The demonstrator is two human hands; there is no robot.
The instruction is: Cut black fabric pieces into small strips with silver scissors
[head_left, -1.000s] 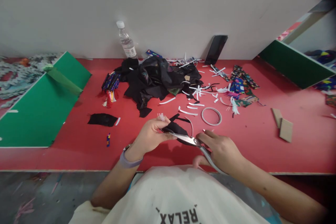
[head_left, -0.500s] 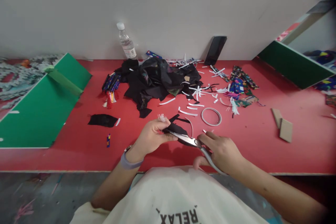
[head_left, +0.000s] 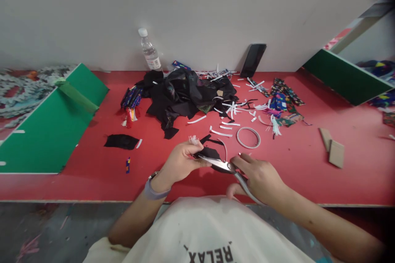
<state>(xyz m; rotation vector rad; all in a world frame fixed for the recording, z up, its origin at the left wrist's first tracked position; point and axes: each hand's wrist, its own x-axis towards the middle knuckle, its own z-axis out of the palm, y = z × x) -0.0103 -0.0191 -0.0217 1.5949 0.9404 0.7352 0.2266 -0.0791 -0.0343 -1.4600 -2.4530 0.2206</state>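
My left hand [head_left: 182, 159] pinches a piece of black fabric [head_left: 211, 153], and a tuft of white fringe [head_left: 194, 140] sticks up past its fingers. My right hand [head_left: 261, 176] is wrapped around the grey handles of a pair of scissors [head_left: 222, 165]. The blades point left, lying along the lower edge of the fabric with the tip at my left fingers. Narrow black strips [head_left: 212, 139] rest just beyond the fabric. A roll of white tape [head_left: 248, 137] lies beyond my right hand.
Black cloth [head_left: 185, 94] is heaped at the back among white strips [head_left: 233, 109]. A water bottle [head_left: 150, 51] and a phone [head_left: 253, 61] stand by the grey wall. Green boards [head_left: 58, 131] flank the red table. Patterned scraps [head_left: 284, 98] and cardboard pieces [head_left: 336, 153] lie right.
My left hand and the fabric have shifted very slightly to the right. Both hands keep their hold, and the scissors stay almost where they were.
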